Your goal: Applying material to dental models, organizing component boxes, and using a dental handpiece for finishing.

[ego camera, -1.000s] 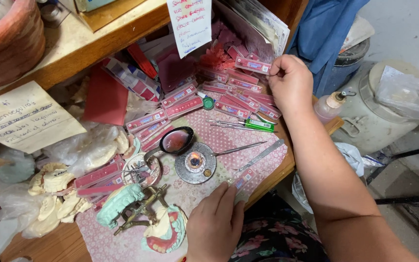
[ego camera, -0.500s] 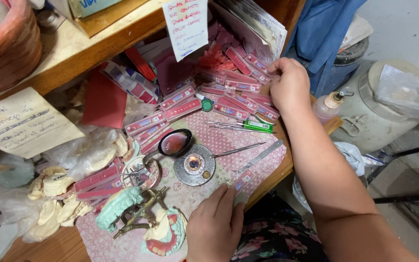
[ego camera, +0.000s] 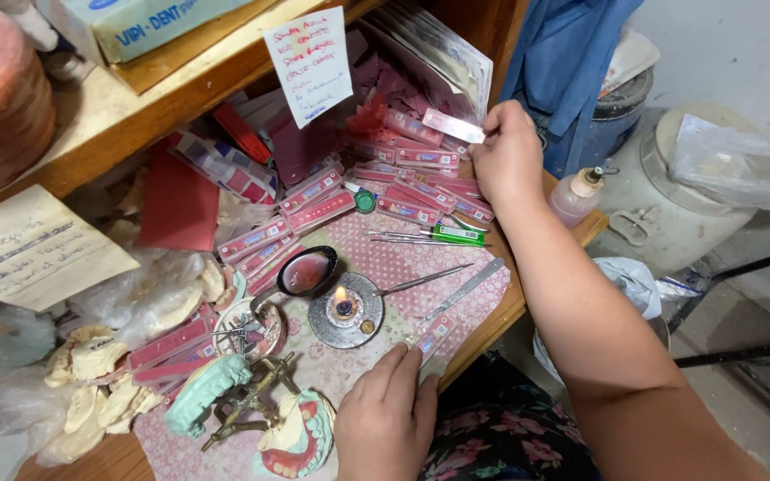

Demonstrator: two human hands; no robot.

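While over the pile, right hand [ego camera: 508, 153] fingers pinched on pink strip [ego camera: 453, 126].

I see a wooden counter [ego camera: 501, 325] under a wooden shelf [ego camera: 118, 134], blue cloth [ego camera: 572, 53] hanging, grey floor [ego camera: 759, 410] beyond.

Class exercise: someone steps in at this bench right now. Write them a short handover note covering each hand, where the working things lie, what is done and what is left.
Right hand: raised at the back of the bench, pinching one pink strip card lifted clear of the pile of pink cards.
Left hand: flat on the patterned mat, fingertips on another strip card at the front edge.
Small burner is lit mid-mat; metal tools lie beside it. Dental model on its frame sits front left.
Done: one card picked out. Left: the other cards lie in the pile.
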